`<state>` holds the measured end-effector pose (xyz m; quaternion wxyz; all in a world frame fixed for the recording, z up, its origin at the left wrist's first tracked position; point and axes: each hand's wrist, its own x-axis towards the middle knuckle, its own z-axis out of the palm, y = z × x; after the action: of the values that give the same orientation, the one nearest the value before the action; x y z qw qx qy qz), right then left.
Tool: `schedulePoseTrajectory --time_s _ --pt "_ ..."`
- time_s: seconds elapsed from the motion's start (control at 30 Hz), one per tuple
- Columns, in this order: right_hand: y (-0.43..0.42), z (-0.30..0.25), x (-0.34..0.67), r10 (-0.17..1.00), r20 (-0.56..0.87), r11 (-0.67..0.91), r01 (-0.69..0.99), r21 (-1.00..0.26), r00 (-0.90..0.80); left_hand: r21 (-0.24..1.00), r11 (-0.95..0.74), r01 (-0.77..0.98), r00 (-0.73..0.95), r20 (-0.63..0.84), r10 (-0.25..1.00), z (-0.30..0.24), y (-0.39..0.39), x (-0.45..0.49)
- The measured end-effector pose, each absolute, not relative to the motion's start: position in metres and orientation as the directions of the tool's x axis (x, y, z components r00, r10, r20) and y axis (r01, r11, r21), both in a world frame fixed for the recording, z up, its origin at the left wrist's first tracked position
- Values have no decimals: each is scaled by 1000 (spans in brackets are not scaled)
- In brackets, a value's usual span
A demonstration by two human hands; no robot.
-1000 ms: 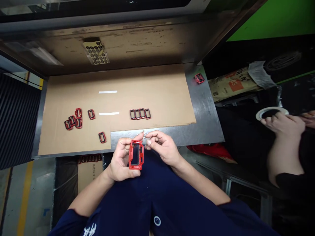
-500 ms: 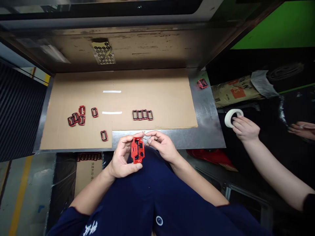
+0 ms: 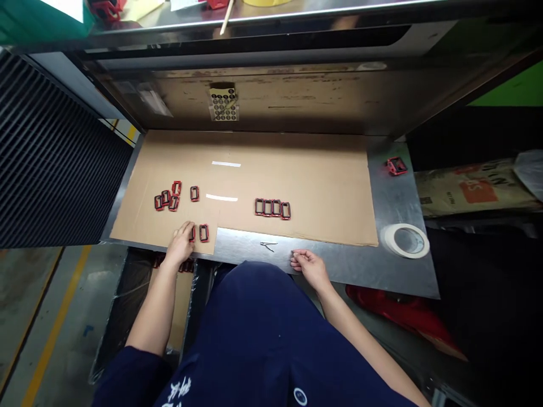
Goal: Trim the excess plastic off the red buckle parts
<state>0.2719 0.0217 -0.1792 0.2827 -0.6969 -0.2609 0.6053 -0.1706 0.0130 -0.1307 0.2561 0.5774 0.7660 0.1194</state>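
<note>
My left hand (image 3: 181, 244) reaches to the front left of the cardboard, its fingers closed on a small red and black plastic frame (image 3: 192, 233), mostly covered by the fingers. Close beside it lies a second such frame (image 3: 204, 233). My right hand (image 3: 309, 267) is over the bare metal front edge with fingers curled together; what is in them, if anything, is too small to make out. Between the hands, small metal nippers (image 3: 268, 246) lie on the metal with their handles spread.
Several frames (image 3: 173, 202) are clustered at the left, with a single one (image 3: 194, 194) nearby. A row of frames (image 3: 272, 208) lies mid-cardboard (image 3: 326, 186). A tape roll (image 3: 392, 242) and a red part (image 3: 397, 166) are on the right metal. A shelf (image 3: 271, 25) overhangs the back.
My left hand has moved left and put the red frame down on the cardboard. The nippers now lie on the metal. The other person's hand is gone; the tape roll is on the table.
</note>
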Motion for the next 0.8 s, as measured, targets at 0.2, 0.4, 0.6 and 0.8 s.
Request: schedulePoseTrajectory --time_s 0.2,0.4,0.6,0.8 --pt "27 -187 277 663 -739 -740 -38 -671 120 311 480 820 -447 -174 877 -131 9 -139" --pt "26 -191 283 651 -757 -754 -67 -654 59 233 599 766 -571 -183 800 -133 24 -103" --pt "25 -191 295 632 -774 -775 -37 -631 -33 276 716 641 -652 -297 698 -135 29 -97" --pt "27 -191 304 593 -803 -803 32 -595 -68 480 780 401 -711 -374 596 -156 4 -111"
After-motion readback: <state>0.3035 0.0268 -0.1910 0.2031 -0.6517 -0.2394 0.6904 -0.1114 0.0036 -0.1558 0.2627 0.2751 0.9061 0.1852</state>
